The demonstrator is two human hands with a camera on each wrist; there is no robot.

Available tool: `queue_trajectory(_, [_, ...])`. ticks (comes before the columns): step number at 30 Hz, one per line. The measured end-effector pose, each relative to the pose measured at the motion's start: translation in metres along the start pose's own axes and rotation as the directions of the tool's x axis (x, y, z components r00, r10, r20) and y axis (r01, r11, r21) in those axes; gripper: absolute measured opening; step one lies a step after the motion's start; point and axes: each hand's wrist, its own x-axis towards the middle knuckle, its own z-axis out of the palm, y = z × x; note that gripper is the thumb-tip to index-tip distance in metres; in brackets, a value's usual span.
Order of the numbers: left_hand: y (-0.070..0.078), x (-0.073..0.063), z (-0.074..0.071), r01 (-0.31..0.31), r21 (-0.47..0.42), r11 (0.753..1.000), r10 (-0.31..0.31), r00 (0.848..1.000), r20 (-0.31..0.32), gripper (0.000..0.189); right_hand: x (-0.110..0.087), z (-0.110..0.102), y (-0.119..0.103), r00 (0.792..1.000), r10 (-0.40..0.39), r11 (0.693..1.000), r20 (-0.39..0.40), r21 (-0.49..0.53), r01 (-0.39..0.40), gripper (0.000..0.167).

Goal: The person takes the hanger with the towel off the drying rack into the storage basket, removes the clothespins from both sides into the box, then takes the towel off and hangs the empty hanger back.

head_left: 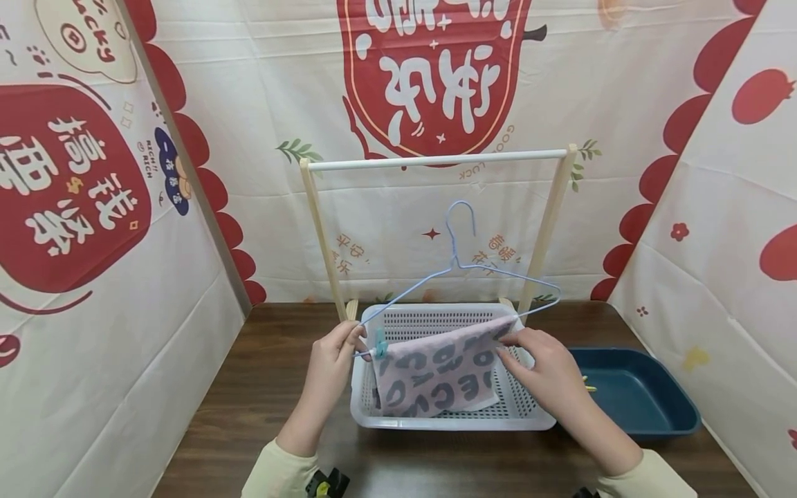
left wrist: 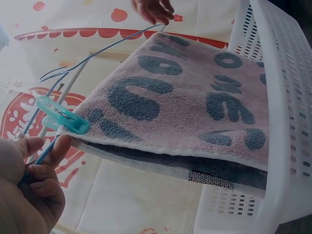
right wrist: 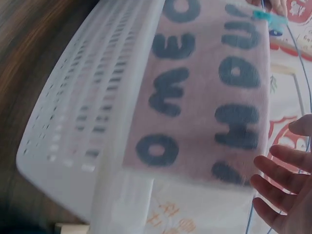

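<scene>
A pink towel (head_left: 436,370) with grey letters hangs folded over the bottom bar of a blue wire hanger (head_left: 455,259), its lower part inside a white perforated basket (head_left: 454,422). At the towel's upper left corner, a teal clip (left wrist: 63,117) fastens it to the bar. My left hand (head_left: 333,356) pinches the hanger's left corner, beside the clip. Near the towel's upper right corner is my right hand (head_left: 548,363), its fingers spread and holding nothing in the right wrist view. No clip shows at that right corner.
Behind the basket stands a rack with pale posts and a white crossbar (head_left: 436,161). A dark blue tray (head_left: 654,398) sits to the right, with small yellow items (head_left: 589,386) at its left side. Printed cloth surrounds the brown wooden table (head_left: 261,387).
</scene>
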Motion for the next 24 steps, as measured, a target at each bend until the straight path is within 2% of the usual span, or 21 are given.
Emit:
queue_trajectory(8, [0.000,0.002,0.003,0.007,0.007,1.000,-0.007,1.000,0.024,0.018,0.009,0.018,-0.024,0.989,-0.140,0.987,-0.055,0.069,0.143,0.020])
queue_trajectory(13, [0.002,0.003,0.007,0.015,0.000,1.000,-0.015,0.999,0.042,0.020,0.015,0.028,-0.039,0.977,-0.200,0.975,-0.074,0.081,0.206,0.020])
queue_trajectory(24, [0.004,0.003,0.014,0.029,-0.012,1.000,-0.028,0.999,0.046,0.021,0.025,0.036,-0.065,0.986,-0.159,0.977,-0.041,0.138,0.163,0.020])
